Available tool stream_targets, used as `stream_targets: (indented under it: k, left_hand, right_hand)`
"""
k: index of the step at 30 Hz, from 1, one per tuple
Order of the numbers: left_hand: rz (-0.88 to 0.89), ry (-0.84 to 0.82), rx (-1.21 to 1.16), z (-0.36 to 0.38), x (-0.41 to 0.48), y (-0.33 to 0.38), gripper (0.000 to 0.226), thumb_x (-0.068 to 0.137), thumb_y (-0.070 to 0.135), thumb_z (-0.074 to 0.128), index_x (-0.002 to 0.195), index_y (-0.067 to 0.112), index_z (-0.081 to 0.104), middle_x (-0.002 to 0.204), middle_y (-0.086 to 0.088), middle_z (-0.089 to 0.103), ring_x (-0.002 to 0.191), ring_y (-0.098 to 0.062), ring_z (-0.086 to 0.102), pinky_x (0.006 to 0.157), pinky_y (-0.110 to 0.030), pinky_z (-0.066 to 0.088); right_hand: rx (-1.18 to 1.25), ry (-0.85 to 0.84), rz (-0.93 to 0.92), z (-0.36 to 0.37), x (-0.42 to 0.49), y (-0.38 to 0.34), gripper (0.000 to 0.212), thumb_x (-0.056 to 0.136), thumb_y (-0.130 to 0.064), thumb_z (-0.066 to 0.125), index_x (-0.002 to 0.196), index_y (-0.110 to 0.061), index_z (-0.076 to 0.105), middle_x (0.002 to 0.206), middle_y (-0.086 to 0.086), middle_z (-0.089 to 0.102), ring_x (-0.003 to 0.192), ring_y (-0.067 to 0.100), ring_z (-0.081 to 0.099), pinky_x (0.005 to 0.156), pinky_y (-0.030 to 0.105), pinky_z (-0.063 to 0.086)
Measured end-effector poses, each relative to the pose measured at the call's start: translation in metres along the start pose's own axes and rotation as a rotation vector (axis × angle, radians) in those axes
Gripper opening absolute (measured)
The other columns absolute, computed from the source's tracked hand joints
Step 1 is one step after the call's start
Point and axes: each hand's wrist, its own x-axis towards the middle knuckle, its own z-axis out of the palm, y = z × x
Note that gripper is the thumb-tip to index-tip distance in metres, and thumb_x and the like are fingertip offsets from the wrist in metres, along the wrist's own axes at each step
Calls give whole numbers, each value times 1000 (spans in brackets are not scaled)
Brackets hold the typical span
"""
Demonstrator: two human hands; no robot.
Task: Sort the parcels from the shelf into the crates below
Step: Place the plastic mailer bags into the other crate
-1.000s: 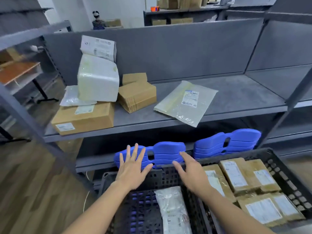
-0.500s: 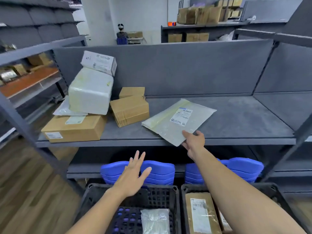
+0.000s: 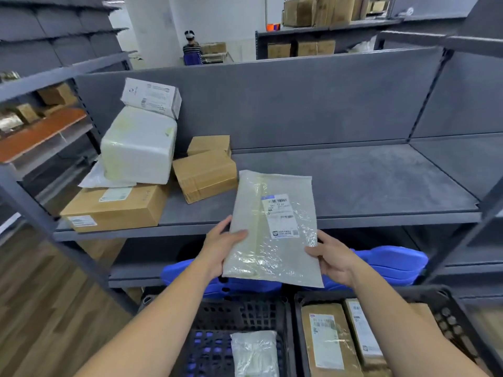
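I hold a flat clear plastic parcel (image 3: 272, 229) with a white label upright in front of the grey shelf (image 3: 353, 186), above the crates. My left hand (image 3: 221, 248) grips its lower left edge, thumb on the front. My right hand (image 3: 332, 258) grips its lower right edge. On the shelf's left stand a white wrapped bundle (image 3: 138, 148), a small white box (image 3: 151, 97) on top of it, a long brown carton (image 3: 114, 208) and two small brown boxes (image 3: 205, 172). Below are two dark crates: the left crate (image 3: 245, 311) holds a plastic packet (image 3: 254, 355), the right crate (image 3: 446, 311) holds brown parcels (image 3: 326, 338).
Blue plastic pieces (image 3: 392, 262) lie on the low shelf behind the crates. A grey upright post (image 3: 68, 248) stands at the left, wooden floor (image 3: 40, 308) beyond it. A person (image 3: 192, 47) sits far back near other shelves with cartons.
My right hand pulled the clear parcel off the shelf and turned it upright. My left hand rose from over the left crate and took hold of the parcel's left edge.
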Motion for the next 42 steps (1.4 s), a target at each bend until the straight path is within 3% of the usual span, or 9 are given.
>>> stream_targets:
  k: [3, 6, 11, 20, 25, 28, 32, 36, 42]
  left_hand:
    - [48, -210, 183, -8, -11, -10, 95, 84, -12, 77, 147, 49, 43, 130, 2, 73, 117, -25, 72, 102, -53, 56]
    - [146, -166, 254, -19, -23, -26, 108, 81, -17, 76, 154, 51, 35, 137, 14, 68, 122, -15, 68, 106, -46, 53]
    - [294, -135, 335, -48, -44, -48, 114, 79, -12, 79, 156, 54, 25, 157, 22, 47, 141, -4, 50, 121, -40, 38]
    - [335, -99, 317, -79, -77, -49, 113, 82, -18, 74, 163, 38, 20, 158, 27, 42, 145, 0, 43, 123, -34, 33]
    - [280, -66, 274, -100, -88, -47, 118, 82, -17, 75, 166, 36, 11, 140, 34, 58, 132, -1, 57, 112, -27, 44]
    - [275, -65, 253, -117, -93, -47, 111, 77, -12, 82, 164, 30, 25, 140, 15, 66, 130, -15, 62, 111, -40, 48]
    - [250, -11, 200, -139, -97, -47, 83, 65, 2, 84, 141, 18, 54, 126, -5, 73, 120, -30, 68, 104, -51, 55]
    - [246, 18, 183, -161, -99, -50, 74, 65, 2, 85, 133, 16, 58, 125, -9, 73, 119, -33, 68, 107, -60, 50]
    - [268, 37, 202, -184, -111, -54, 73, 65, 5, 85, 132, 17, 58, 123, -5, 74, 119, -27, 68, 108, -57, 50]
  right_hand:
    - [-18, 34, -42, 6, -2, 4, 44, 101, 14, 46, 130, -15, 63, 118, 10, 78, 106, 29, 75, 83, 45, 61]
    - [-48, 72, -73, 14, -4, 6, 38, 98, 12, 49, 128, -7, 63, 115, 12, 78, 99, 28, 77, 80, 42, 60]
    - [14, 149, -242, 39, -6, -20, 23, 106, -21, 60, 126, -14, 66, 117, 9, 77, 88, 18, 76, 63, 31, 60]
    - [-60, 110, -389, 97, -7, -63, 40, 93, -16, 78, 128, -7, 62, 116, 15, 77, 104, 37, 75, 88, 56, 61]
    - [-72, 120, -415, 124, -8, -56, 37, 92, -14, 79, 126, -6, 65, 113, 15, 78, 102, 38, 76, 87, 55, 62]
    - [-68, 124, -422, 142, -10, -50, 38, 91, -15, 79, 125, -7, 65, 111, 14, 78, 101, 38, 76, 86, 55, 62]
    - [-66, 119, -428, 168, -19, -42, 34, 93, -13, 77, 124, -8, 64, 110, 13, 79, 98, 35, 77, 86, 56, 62]
    - [-89, 102, -414, 188, -28, -23, 35, 91, -9, 78, 124, -13, 64, 111, 10, 79, 100, 33, 77, 90, 58, 61]
    - [-34, 130, -440, 212, -44, -1, 33, 91, -7, 78, 121, -13, 67, 111, 9, 79, 102, 32, 77, 93, 55, 60]
